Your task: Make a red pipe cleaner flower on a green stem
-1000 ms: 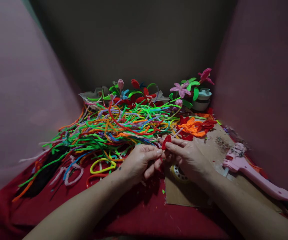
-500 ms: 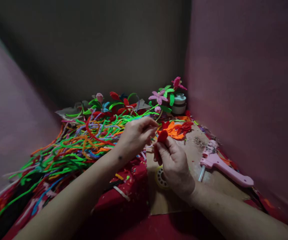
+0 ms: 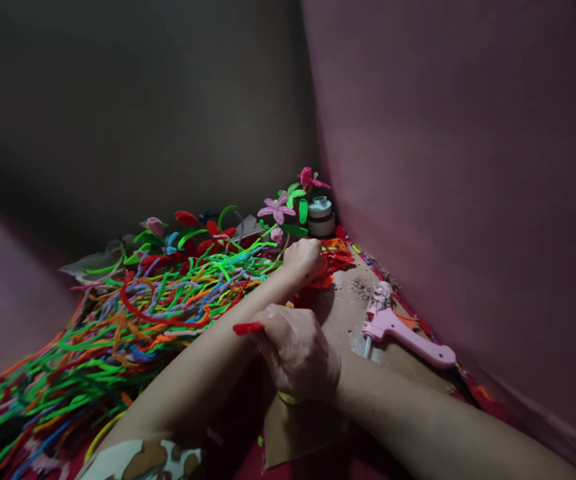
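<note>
My right hand (image 3: pixel 298 353) is closed around a red fuzzy pipe-cleaner petal (image 3: pixel 248 328), whose tip sticks out to the left past the thumb. Beyond it, my left hand (image 3: pixel 303 260) reaches across to a small pile of red and orange pipe-cleaner petals (image 3: pixel 337 259). Its fingers curl away from view, so whatever they touch or hold is hidden. Below my right hand, the edge of a yellow ring-shaped roll (image 3: pixel 288 398) peeks out on the brown board (image 3: pixel 288 440).
A large heap of coloured pipe cleaners (image 3: pixel 168 313) spreads on the left. On the right lies a pink glue gun (image 3: pixel 408 337). Finished pipe-cleaner flowers (image 3: pixel 277 210) stand at the back beside a white jar (image 3: pixel 321 217). A pink wall (image 3: pixel 448 167) rises on the right.
My left hand has moved away from my right hand, forward to the petal pile. My right hand has come nearer and lower, keeping the red petal. The view has turned right.
</note>
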A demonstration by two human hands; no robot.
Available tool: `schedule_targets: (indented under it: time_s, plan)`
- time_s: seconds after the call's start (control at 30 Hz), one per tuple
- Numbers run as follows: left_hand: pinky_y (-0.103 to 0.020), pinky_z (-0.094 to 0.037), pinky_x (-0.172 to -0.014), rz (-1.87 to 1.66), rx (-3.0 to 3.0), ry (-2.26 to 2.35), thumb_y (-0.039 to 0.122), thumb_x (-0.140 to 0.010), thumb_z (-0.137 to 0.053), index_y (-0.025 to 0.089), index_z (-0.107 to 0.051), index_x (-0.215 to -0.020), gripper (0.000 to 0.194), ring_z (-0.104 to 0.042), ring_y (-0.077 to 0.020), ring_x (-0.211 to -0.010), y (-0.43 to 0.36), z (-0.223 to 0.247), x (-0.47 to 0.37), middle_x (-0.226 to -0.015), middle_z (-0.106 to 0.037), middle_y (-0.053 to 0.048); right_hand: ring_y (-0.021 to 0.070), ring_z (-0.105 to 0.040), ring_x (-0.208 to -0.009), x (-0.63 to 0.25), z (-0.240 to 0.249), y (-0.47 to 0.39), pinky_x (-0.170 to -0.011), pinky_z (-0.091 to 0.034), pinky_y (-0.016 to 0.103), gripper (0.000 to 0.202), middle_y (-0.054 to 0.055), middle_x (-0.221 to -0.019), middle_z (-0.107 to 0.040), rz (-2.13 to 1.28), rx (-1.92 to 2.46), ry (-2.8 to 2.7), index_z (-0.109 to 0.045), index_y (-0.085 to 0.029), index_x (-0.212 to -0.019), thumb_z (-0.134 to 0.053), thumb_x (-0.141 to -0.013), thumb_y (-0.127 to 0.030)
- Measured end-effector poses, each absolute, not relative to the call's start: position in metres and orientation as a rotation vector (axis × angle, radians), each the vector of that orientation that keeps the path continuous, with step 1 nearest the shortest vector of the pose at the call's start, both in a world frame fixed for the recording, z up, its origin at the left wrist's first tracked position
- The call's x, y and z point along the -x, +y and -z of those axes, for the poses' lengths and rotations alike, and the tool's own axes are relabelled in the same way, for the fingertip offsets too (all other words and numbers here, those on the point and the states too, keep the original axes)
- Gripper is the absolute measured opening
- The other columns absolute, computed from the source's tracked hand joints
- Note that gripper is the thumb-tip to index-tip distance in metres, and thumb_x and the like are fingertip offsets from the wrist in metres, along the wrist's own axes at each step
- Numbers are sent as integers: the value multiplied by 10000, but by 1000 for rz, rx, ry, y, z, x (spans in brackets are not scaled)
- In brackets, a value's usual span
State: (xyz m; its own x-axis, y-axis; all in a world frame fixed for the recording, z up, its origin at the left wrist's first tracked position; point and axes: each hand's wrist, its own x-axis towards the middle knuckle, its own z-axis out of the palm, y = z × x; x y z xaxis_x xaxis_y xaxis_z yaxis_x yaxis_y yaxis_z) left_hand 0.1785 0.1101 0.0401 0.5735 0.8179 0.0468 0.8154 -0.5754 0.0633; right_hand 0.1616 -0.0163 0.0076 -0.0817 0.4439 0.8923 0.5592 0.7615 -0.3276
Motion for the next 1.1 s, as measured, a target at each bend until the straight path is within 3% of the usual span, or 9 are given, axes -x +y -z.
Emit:
schedule_targets:
  time_s: [0.2,0.27,0.37,0.53,0.67,1.1]
  plan:
    - [-334,-453,-771,-203,-2748,1381,336,-734,-587,180,-446,-1244,552,-587,-273,-998,126,-33,-184,-1091,-625,-148,149,-492,-559,-160,-9,-17,-505,-360,280,202,33,-611,-548,179,822,-1720,-516,-138,-787,-354,-904,-164]
    - [-298,-444,-754,-245,-2721,1345,339,-737,-586,223,-520,-1186,468,-590,-245,-977,131,-29,-188,-1065,-643,-109,148,-500,-564,-160,-9,-17,-506,-364,279,213,37,-622,-558,171,825,-1736,-519,-136,-808,-335,-911,-166]
    - [-256,-422,-700,-299,-2668,1297,315,-765,-547,196,-676,-916,231,-599,-213,-884,137,-24,-191,-908,-677,-82,149,-513,-573,-160,-8,-16,-508,-367,278,217,37,-636,-573,160,825,-1769,-520,-140,-834,-320,-913,-169]
    - [-211,-363,-529,-340,-2544,1146,397,-733,-581,131,-715,-769,299,-545,-133,-600,143,-23,-183,-620,-627,-25,141,-495,-552,-159,-4,-14,-501,-363,270,203,22,-610,-548,171,839,-1786,-519,-142,-792,-350,-899,-174]
    - [-201,-331,-474,-399,-2468,1080,440,-725,-578,148,-724,-795,334,-476,-92,-500,146,-22,-175,-583,-610,2,137,-492,-546,-158,-2,-13,-495,-352,270,186,17,-606,-534,174,831,-1799,-523,-134,-775,-372,-879,-170]
    - [-247,-409,-653,-608,-2567,1417,363,-783,-512,185,-712,-883,286,-604,-181,-753,164,-32,-192,-802,-694,-90,138,-509,-555,-157,-3,-15,-480,-359,276,200,21,-619,-552,155,839,-1828,-507,-136,-808,-339,-903,-186]
